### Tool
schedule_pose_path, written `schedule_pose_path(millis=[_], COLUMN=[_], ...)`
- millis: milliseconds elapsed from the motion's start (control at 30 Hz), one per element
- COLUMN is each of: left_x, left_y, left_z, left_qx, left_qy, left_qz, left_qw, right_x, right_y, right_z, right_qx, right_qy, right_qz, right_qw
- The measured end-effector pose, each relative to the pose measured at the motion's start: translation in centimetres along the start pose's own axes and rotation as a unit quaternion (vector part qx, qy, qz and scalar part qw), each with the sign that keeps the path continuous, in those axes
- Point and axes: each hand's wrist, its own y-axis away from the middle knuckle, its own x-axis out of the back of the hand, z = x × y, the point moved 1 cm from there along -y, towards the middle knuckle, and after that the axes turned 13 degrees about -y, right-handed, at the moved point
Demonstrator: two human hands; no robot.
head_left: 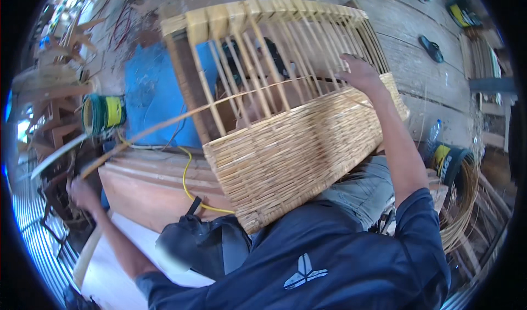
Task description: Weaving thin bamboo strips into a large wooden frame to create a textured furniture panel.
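Note:
A woven rattan frame (296,140) lies tilted across my lap, its near part closely woven and its far part a row of bare upright stakes (269,74). A long rattan strip (181,115) runs across the stakes from the lower left. My right hand (359,74) is closed at the strip's right end, close above the woven edge. Far out to the left, my left hand (86,196) is closed at the strip's other end. Its fingers are somewhat blurred.
A blue sheet (151,90) and a green bucket (103,114) are left of the frame. Wooden boards (156,183) and a black bag (211,244) lie nearer. To the right are another bucket (447,162), coiled rattan (464,205), a bottle (433,131) and a sandal (431,49).

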Motion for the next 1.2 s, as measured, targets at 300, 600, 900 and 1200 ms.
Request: schedule_pose_path(millis=[300, 600, 900, 1200], left_x=[21.7, 34.7, 40.1, 32.2], left_y=[-7.2, -16.4, -9.9, -7.8], left_z=[23.7, 16.7, 29.4, 32.5], left_qx=[0.001, 0.116, -0.197, -0.187], left_qy=[0.052, 0.177, 0.419, 0.479], left_qz=[-0.137, 0.121, -0.148, -0.354], left_qw=[0.989, 0.97, 0.874, 0.781], right_x=[0.1, -4.8, -3.1, 5.6], right_y=[2.1, -0.6, -1.1, -2.3], right_z=[10.9, 13.1, 14.8, 10.0], right_qx=[-0.073, -0.026, -0.002, -0.075], right_qy=[0.056, 0.099, 0.036, 0.245], right_qz=[0.082, 0.099, 0.018, 0.203], right_qw=[0.992, 0.99, 0.999, 0.945])
